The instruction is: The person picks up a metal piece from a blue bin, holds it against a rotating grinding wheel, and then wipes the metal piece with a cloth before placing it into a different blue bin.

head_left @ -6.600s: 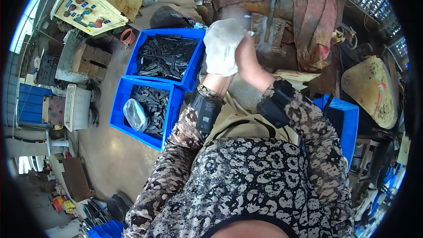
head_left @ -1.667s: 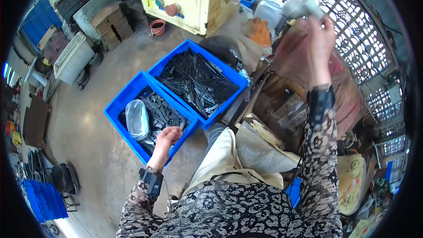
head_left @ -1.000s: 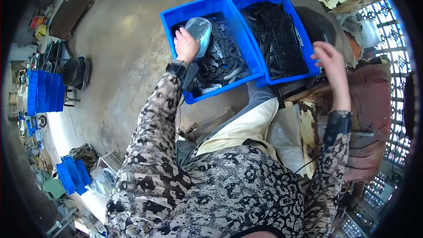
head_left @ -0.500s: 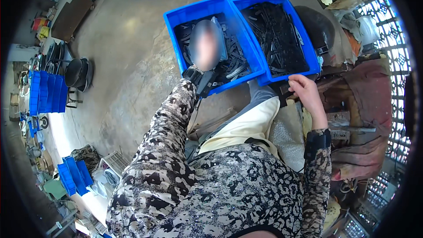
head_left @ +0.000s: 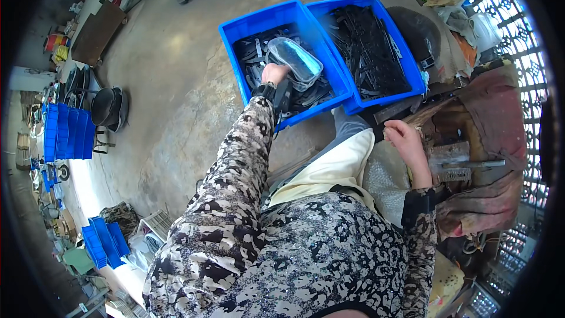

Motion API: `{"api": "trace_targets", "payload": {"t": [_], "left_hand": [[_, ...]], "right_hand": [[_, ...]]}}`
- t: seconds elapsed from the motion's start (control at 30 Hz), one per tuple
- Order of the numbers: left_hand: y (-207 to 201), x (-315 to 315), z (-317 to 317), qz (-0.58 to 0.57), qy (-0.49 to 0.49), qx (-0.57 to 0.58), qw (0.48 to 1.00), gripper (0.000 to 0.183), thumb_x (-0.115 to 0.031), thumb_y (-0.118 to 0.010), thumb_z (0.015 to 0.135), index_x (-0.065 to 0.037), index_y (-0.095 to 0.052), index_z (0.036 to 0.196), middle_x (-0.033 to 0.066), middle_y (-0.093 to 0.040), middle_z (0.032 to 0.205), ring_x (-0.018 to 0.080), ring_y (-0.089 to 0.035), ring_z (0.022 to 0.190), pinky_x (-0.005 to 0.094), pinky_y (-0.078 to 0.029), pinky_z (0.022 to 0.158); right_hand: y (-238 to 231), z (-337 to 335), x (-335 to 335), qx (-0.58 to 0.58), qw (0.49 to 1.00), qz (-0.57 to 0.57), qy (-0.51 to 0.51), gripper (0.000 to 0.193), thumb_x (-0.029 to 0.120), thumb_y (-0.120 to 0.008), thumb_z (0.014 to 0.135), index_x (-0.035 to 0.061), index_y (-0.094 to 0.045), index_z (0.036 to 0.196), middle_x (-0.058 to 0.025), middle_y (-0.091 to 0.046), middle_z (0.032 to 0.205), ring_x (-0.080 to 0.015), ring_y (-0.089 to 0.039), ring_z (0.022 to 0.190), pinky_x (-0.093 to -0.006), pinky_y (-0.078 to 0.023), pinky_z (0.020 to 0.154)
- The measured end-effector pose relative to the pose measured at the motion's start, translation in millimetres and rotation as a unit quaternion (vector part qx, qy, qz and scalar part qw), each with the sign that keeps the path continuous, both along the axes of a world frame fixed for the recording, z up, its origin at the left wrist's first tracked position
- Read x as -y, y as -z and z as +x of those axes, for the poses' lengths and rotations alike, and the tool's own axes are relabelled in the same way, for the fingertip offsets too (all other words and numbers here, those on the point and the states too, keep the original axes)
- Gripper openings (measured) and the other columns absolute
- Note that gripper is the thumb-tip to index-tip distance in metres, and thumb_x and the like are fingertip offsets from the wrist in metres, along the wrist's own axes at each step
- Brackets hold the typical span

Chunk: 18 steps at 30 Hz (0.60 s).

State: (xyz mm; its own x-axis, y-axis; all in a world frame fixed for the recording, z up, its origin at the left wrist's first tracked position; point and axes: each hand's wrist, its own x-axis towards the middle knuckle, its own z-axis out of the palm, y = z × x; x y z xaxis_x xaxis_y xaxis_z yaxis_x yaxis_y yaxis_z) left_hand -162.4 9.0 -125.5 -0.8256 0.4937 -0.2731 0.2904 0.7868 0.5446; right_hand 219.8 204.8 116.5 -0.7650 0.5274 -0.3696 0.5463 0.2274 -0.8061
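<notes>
My left hand (head_left: pixel 275 74) is closed on the near end of a clear plastic container (head_left: pixel 296 63), rounded at its far end. The container is tilted inside the left blue bin (head_left: pixel 238 69), over a layer of flat dark metal strips (head_left: pixel 254 47). What the container holds, if anything, cannot be made out through the glare. My right hand (head_left: pixel 407 144) hovers in front of the right blue bin (head_left: pixel 376 103), near the bench's edge. Its fingers are loosely bent and a little apart, with nothing visible in them.
Dark strips (head_left: pixel 368 47) fill the right bin, which touches the left one. On my right is a worn bench with a reddish cloth (head_left: pixel 497 118) and a metal bar fixture (head_left: pixel 471 165). Stacked blue bins (head_left: pixel 67 132) and a dark round seat (head_left: pixel 106 106) stand at the left.
The clear container has shifted right and tilted, and more of it shows past my left hand. My right hand has moved down, away from the right bin's rim.
</notes>
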Motion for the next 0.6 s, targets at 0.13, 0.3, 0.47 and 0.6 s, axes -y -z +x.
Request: {"api": "trace_targets", "payload": {"t": [0.13,0.3,0.47,0.6], "left_hand": [[23,-13,-9,0.119,0.012,-0.064,0.991,0.025,-0.031,-0.061,0.083,-0.016,-0.069,0.102,0.0179,-0.067,0.085,0.0351,-0.065,0.079,0.0425,-0.051,0.071],[-1,-19,-11,0.106,0.101,-0.069,0.987,0.023,-0.027,-0.056,0.086,-0.015,-0.069,0.101,0.0157,-0.068,0.088,0.0333,-0.065,0.081,0.0405,-0.051,0.074],[-1,-42,-27,0.152,0.007,-0.002,0.988,0.017,-0.029,-0.057,0.087,-0.016,-0.065,0.094,0.0098,-0.059,0.078,0.0286,-0.056,0.069,0.038,-0.045,0.063],[4,-59,-55,0.202,-0.104,0.164,0.96,0.014,-0.031,-0.057,0.088,-0.017,-0.061,0.089,0.005,-0.052,0.069,0.0249,-0.049,0.059,0.036,-0.041,0.054]], "right_hand": [[1,-1,-1,-0.009,1.0,0.009,-0.005,0.023,0.014,-0.06,0.089,0.0012,-0.064,0.108,-0.0019,-0.066,0.088,-0.0084,-0.062,0.075,-0.0223,-0.048,0.065],[8,-2,1,-0.028,0.999,0.022,-0.019,0.023,0.013,-0.061,0.088,0.0009,-0.064,0.108,-0.0027,-0.066,0.089,-0.0089,-0.062,0.076,-0.023,-0.048,0.066],[11,-5,0,-0.012,0.998,0.052,-0.021,0.023,0.013,-0.061,0.087,-0.0011,-0.064,0.106,-0.0044,-0.066,0.089,-0.0122,-0.062,0.08,-0.0257,-0.049,0.07],[14,-3,2,-0.081,0.988,0.122,-0.046,0.023,0.015,-0.061,0.086,-0.0028,-0.064,0.101,-0.0093,-0.068,0.091,-0.0186,-0.063,0.082,-0.0303,-0.05,0.075]]}}
